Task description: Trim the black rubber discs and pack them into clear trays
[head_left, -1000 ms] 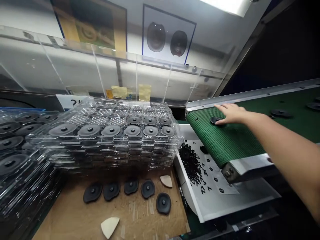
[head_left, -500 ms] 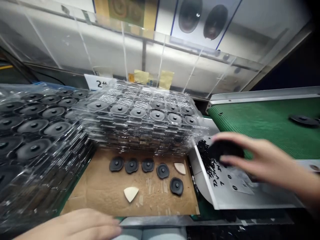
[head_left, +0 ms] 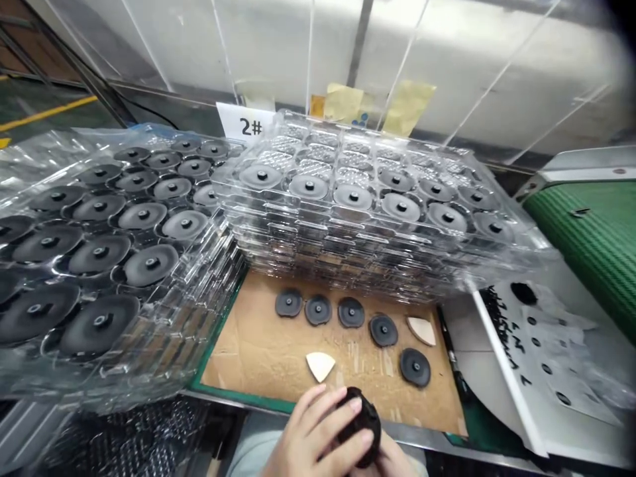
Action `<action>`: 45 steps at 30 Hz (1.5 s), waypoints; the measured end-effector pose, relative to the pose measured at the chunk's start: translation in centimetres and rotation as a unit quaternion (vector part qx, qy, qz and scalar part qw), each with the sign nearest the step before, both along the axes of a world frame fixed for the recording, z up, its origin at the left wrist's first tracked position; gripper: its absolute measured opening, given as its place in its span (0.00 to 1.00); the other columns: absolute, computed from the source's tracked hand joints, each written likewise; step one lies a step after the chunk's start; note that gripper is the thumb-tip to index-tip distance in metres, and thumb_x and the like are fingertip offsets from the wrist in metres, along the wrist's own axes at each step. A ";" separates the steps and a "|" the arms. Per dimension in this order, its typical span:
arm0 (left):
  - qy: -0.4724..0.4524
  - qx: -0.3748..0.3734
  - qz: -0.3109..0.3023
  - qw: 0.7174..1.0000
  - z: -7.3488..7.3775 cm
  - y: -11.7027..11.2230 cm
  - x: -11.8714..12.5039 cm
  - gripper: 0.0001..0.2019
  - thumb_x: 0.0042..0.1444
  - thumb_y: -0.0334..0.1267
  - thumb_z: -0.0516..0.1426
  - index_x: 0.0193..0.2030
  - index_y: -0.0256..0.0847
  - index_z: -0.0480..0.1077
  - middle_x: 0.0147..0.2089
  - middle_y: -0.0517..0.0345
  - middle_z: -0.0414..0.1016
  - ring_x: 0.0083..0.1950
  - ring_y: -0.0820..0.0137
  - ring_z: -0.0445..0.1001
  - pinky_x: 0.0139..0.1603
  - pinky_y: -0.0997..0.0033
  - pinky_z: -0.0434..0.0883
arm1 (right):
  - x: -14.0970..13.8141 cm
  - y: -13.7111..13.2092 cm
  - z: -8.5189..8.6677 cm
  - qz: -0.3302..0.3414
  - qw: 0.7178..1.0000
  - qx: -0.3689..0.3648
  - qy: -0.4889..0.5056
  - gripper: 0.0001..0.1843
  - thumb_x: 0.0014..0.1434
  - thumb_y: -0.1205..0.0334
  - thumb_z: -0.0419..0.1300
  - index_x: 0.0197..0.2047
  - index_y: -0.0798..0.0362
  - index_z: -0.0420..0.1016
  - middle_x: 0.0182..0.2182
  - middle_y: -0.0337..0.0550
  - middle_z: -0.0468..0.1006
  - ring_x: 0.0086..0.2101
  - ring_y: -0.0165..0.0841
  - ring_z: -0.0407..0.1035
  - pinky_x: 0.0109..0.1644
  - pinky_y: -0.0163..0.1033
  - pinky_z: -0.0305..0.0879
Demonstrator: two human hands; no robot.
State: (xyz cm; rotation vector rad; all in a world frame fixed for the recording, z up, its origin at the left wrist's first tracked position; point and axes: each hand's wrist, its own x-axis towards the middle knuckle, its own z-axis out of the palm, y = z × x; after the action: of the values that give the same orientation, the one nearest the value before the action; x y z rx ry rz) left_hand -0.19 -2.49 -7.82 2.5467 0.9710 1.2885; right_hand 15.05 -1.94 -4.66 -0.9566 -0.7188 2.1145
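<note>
Item: one black rubber disc, ribbed at its rim, clamped at the cardboard's near edge between your left hand and right hand. Nearby: five matching discs lay spaced singly on cardboard; others sat in stacked clear plastic trays, their moulded pockets keeping each apart.

Matt black discs, glossy plastic trays

Near the hands, room runs over the cardboard sheet, walled far and left by stacked clear trays and right by the white chute; low black discs and beige wedges lie across it.
</note>
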 end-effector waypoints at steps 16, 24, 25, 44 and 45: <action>-0.374 -0.458 0.054 0.804 1.3 1.4 -3.9 0.35 0.45 0.28 0.64 0.59 0.57 0.61 0.57 0.51 0.72 0.58 0.59 0.70 0.57 0.60 0.68 | -4.6 2.6 0.2 0.024 0.964 0.055 -0.257 0.30 0.56 0.32 0.47 0.36 0.51 0.70 0.28 0.40 0.71 0.29 0.33 0.66 0.34 0.38 0.65; -0.724 -0.580 0.075 0.367 1.5 2.8 -4.8 0.27 0.44 0.41 0.66 0.53 0.49 0.69 0.56 0.51 0.72 0.58 0.52 0.69 0.57 0.52 0.68 | -1.6 3.5 -2.0 0.045 0.762 0.325 -0.558 0.16 0.61 0.55 0.54 0.51 0.46 0.70 0.41 0.46 0.69 0.41 0.38 0.69 0.43 0.41 0.69; -0.734 -0.575 0.076 0.354 1.6 2.9 -4.9 0.26 0.45 0.40 0.66 0.53 0.49 0.69 0.55 0.51 0.72 0.58 0.53 0.69 0.57 0.53 0.68 | -1.4 3.5 -2.7 0.053 0.721 0.361 -0.589 0.18 0.60 0.56 0.56 0.53 0.47 0.68 0.41 0.48 0.68 0.41 0.39 0.70 0.42 0.42 0.70; -0.680 -0.620 0.075 0.384 4.3 2.4 -3.1 0.21 0.45 0.34 0.66 0.48 0.42 0.73 0.47 0.51 0.78 0.49 0.65 0.75 0.49 0.72 0.73 | -6.2 6.7 5.9 0.054 0.742 0.524 -0.415 0.13 0.63 0.67 0.48 0.48 0.55 0.70 0.39 0.47 0.78 0.39 0.37 0.70 0.44 0.43 0.64; -0.672 -0.626 0.079 0.388 4.6 2.3 -2.9 0.22 0.43 0.33 0.66 0.49 0.42 0.73 0.46 0.51 0.79 0.47 0.65 0.76 0.47 0.73 0.73 | -6.2 6.4 6.6 0.080 0.746 0.528 -0.397 0.13 0.63 0.69 0.48 0.47 0.55 0.70 0.38 0.46 0.78 0.38 0.36 0.71 0.44 0.42 0.64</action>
State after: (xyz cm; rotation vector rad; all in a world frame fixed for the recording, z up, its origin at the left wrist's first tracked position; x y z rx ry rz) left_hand -3.14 -0.18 -3.24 -0.0543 0.9136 1.1765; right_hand 8.83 4.46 1.95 -1.0538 -2.1619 0.9215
